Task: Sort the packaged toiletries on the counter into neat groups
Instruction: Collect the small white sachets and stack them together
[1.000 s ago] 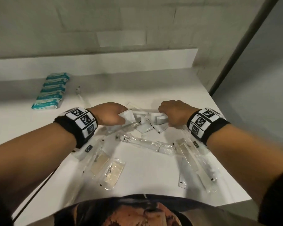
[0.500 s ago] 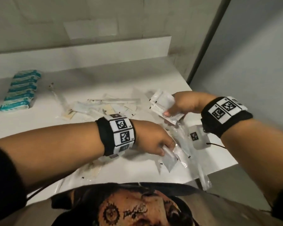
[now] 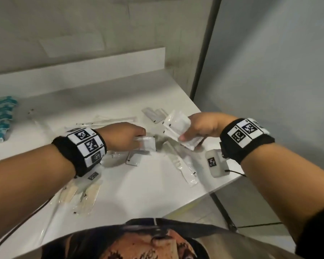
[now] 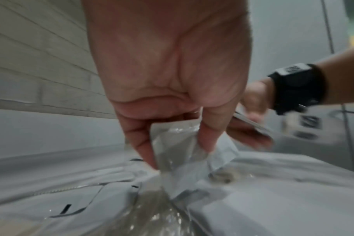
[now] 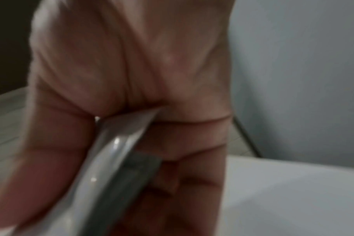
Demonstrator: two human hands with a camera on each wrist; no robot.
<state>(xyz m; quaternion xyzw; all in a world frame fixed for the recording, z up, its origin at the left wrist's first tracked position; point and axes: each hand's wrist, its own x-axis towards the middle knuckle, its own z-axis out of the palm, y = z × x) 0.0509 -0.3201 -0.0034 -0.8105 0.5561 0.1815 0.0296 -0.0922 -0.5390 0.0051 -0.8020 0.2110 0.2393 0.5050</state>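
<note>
Now the left hand, which half a second ago pinched a packet near the tabletop's front edge, pinches a white sachet mid-tabletop; farther right, the right hand still grips gathered sachets, so that group is growing.

You're working in dim, flat indoor light, with only soft shadows under your forearms on the counter. Your right wrist view is badly smeared (almost nothing sharp). The left wrist view blurs toward its lower edge, where clear wrappers glint. Straight lines bow at the head view's edges.
</note>
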